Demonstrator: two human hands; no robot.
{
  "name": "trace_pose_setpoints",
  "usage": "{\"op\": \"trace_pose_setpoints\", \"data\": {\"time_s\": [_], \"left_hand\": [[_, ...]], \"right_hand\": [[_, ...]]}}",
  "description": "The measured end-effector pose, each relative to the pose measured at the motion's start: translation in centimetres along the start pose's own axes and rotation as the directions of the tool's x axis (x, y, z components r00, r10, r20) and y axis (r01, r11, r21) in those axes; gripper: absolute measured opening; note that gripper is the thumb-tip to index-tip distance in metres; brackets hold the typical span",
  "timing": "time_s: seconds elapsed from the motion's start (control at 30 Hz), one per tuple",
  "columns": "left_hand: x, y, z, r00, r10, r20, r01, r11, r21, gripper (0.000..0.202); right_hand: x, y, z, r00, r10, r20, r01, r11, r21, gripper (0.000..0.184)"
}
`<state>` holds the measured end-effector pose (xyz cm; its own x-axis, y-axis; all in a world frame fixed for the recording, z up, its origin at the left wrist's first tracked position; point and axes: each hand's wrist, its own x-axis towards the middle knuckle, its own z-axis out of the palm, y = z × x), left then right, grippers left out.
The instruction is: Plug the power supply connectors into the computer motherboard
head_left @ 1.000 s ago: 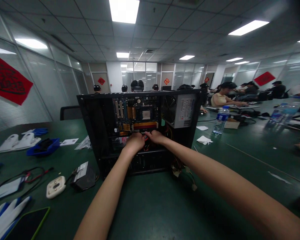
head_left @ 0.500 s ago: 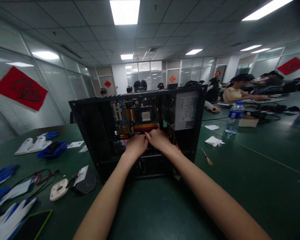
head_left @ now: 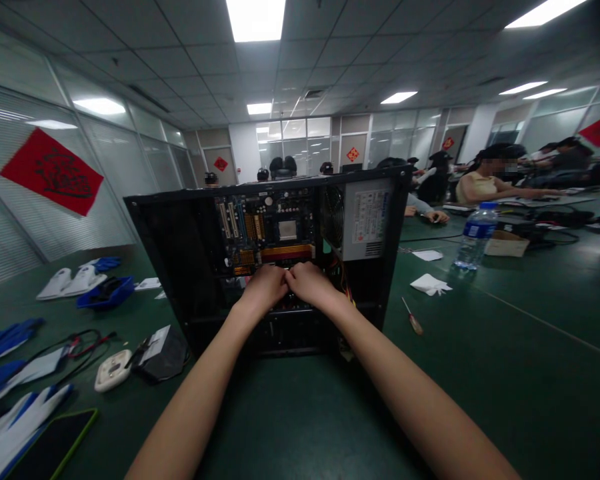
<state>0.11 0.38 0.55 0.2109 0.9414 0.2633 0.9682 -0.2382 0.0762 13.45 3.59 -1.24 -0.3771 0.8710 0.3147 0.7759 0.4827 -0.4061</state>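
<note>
An open black computer case [head_left: 163, 267] stands on the green table, its inside facing me. Within it are a motherboard [head_left: 253, 227] with red and yellow memory slots, and a grey power supply [head_left: 369, 220] at upper right. My left hand [head_left: 265, 288] and my right hand [head_left: 310, 285] reach into the case just below the memory slots. Both hands have curled fingers, and their thumbs and forefingers meet. Whatever they pinch is hidden behind the knuckles. Colored power cables [head_left: 347, 283] hang beside my right hand.
Right of the case lie a screwdriver [head_left: 413, 317], a crumpled tissue [head_left: 430, 285] and a water bottle [head_left: 475, 237]. To the left are a blue tray [head_left: 105, 293], a dark grey box-shaped item [head_left: 160, 357], gloves [head_left: 20, 427] and a phone [head_left: 53, 447]. Other people sit at the far right.
My two hands have come slightly down from the memory slots, still together with fingers curled. The case appears a little further left, and the whole view has shifted slightly.
</note>
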Motion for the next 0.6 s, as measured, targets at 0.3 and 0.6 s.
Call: {"op": "trace_pose_setpoints", "data": {"time_s": [0.3, 0.6], "left_hand": [[0.17, -0.30, 0.00, 0.997, 0.072, -0.027, -0.072, 0.997, -0.028, 0.022], [-0.21, -0.25, -0.06, 0.994, 0.073, -0.082, -0.081, 0.992, -0.098, 0.021]], "right_hand": [[-0.24, -0.33, -0.41, 1.000, -0.031, -0.005, 0.031, 0.997, -0.070, 0.044], [-0.20, -0.15, -0.23, 0.998, -0.064, -0.026, 0.064, 0.998, -0.026, 0.043]]}}
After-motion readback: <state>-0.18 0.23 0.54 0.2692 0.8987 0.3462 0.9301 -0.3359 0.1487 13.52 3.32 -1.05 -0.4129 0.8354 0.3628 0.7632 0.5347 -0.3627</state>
